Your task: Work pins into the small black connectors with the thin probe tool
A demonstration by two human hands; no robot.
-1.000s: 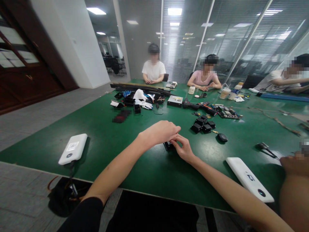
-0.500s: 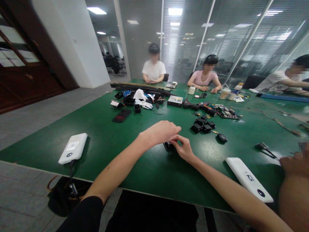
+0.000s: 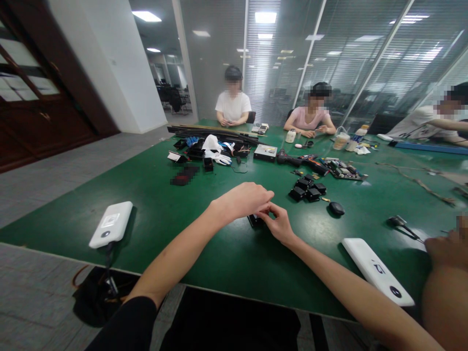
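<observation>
Above the green table (image 3: 175,214), my left hand (image 3: 244,199) is closed, its back toward me and its fingertips curled out of sight. My right hand (image 3: 280,223) meets it from the right, with thumb and fingers pinched together at the left fingers. Whatever is in the two grips is too small or hidden to make out. Just under the hands a black box-like piece (image 3: 255,221) shows in part, with a lighter patch on top. To the right of the hands sits a cluster of small black boxes (image 3: 307,188).
White power banks stand at left (image 3: 111,224) and right (image 3: 376,270). Farther back are gloves (image 3: 215,148), a power drill (image 3: 303,160), a circuit board (image 3: 343,169) and a black mouse-like object (image 3: 336,209). Several people sit around; a neighbour's arm (image 3: 448,282) rests at right.
My hands stay almost in place, with only a slight shift of the right fingers. Across the table, the person in pink has raised one hand a little.
</observation>
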